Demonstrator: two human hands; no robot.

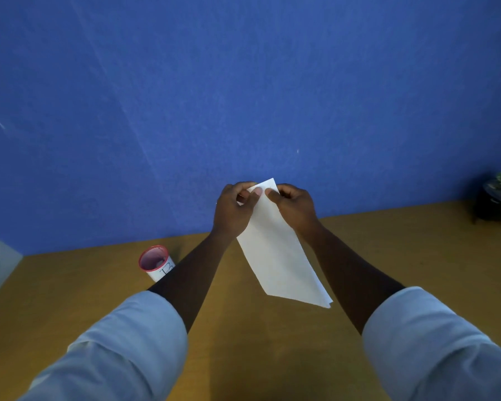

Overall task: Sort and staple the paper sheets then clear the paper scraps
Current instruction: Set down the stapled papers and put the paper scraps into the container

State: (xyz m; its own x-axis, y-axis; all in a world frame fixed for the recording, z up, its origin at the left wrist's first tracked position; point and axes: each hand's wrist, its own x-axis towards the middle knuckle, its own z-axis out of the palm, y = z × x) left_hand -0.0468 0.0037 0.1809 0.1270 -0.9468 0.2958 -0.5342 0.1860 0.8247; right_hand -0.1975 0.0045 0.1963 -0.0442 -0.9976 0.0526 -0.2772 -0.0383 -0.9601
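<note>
I have the paper sheets lifted off the table, both hands up in front of the blue wall near the table's far edge. My left hand pinches the upper left part of the stack, thumb laid across the front; my right hand pinches the top edge just beside it, thumb tip on the face of the paper. Both hands are closed on the paper, gripping nothing else. I hold it by the top so the rest hangs free and slants down toward me, its lower corner over the middle of the table. At that corner the edges fan slightly, so it looks like more than one sheet, though I cannot count them

Holding them in the air rather than flat lets me work the top edges with my thumbs; I judge this to be the sorting or squaring-up step, before any stapling. No stapler shows here, and I see no scraps on the table

A red-rimmed white cup stands toward the far left, partly hidden behind my left forearm; there seems to be something pale inside. It may be there for scraps, but I cannot tell. A potted plant sits at the far right edge, well clear of my work
</note>
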